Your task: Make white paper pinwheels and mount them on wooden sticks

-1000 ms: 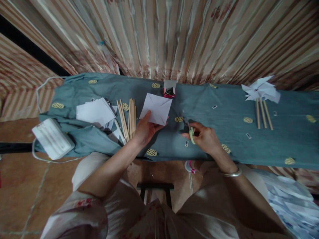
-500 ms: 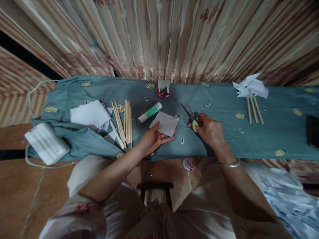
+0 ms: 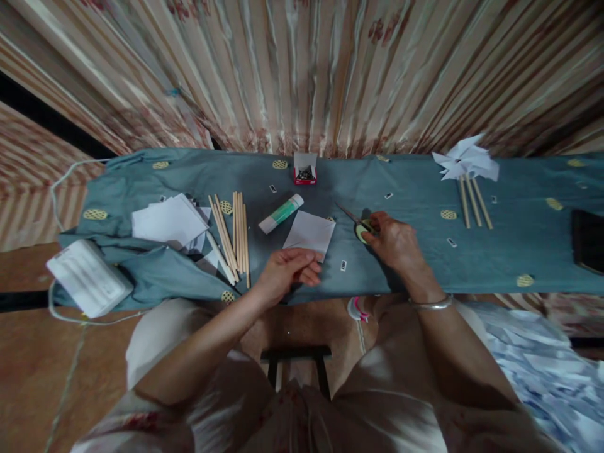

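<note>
A square sheet of white paper [image 3: 311,231] lies on the cloth in front of me. My left hand [image 3: 290,272] hovers at its near edge, fingers loosely curled and apart, with nothing visible in them. To the right, my right hand [image 3: 394,242] has its fingers on the green-and-black handles of the scissors [image 3: 361,229]. The scissors' blades are together, pointing up and left, low over the cloth. A glue stick [image 3: 282,214] lies just left of the sheet. Behind it stands an open red box [image 3: 305,178] of small dark metal pieces.
Several wooden sticks [image 3: 241,233] and a stack of white paper [image 3: 167,220] lie at left, near a white power bank-like box [image 3: 89,279] with a cable. Paper pinwheels [image 3: 467,160] on sticks lie at right. A dark object [image 3: 587,239] sits at the far right.
My left hand has let go of the paper and drawn back toward me; the sheet now rests on the cloth. The scissors' blades have closed and the scissors have tilted lower.
</note>
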Tool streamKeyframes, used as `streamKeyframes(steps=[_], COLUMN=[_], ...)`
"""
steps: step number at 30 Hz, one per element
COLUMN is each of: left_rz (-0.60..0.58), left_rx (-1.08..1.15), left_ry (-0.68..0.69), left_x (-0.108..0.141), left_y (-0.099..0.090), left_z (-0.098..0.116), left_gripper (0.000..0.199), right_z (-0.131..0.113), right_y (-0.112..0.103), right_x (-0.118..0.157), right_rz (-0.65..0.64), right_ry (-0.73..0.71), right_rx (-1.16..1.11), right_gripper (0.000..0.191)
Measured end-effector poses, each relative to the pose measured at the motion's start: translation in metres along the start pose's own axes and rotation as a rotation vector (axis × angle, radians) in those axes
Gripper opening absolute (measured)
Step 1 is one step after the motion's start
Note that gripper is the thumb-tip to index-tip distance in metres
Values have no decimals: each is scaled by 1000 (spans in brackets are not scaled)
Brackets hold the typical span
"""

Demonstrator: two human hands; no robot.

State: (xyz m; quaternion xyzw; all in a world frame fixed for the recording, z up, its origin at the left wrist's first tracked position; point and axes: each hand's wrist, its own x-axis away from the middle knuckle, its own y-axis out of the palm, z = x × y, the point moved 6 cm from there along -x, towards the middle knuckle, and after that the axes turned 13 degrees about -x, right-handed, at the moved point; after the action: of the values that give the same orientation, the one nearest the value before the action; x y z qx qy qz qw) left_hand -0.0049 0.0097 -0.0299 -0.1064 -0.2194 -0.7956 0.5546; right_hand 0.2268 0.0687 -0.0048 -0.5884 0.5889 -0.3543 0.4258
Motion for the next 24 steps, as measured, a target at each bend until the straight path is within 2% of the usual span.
streamKeyframes(steps=[3,6,9,17,21,24], left_rz=[384,582,602,643,641,654], left_rx=[-426,-719,-911,-1461,-1482,-1279], left_ry=[300,455,497,474,441,432], left_x=[-5,-8,-16,-36,-45,-45], left_y=[-45,-73,-84,-93,-98,-98], left_z=[36,60,67,56,55,57], left_gripper=[10,31,46,41,34,29], right_z=[-2,-2,-3,-8,-20,-33], right_y=[0,-2,-5,-8,-12,-9], right_x=[-1,-1,0,3,6,10], right_rz=[-24,-37,-8,156,222,211], right_ry=[-13,-6,-30,-164,-220,-221], right_rx=[4,12,7,-138,-275,-433], right_gripper=[31,28,30,36,34,28])
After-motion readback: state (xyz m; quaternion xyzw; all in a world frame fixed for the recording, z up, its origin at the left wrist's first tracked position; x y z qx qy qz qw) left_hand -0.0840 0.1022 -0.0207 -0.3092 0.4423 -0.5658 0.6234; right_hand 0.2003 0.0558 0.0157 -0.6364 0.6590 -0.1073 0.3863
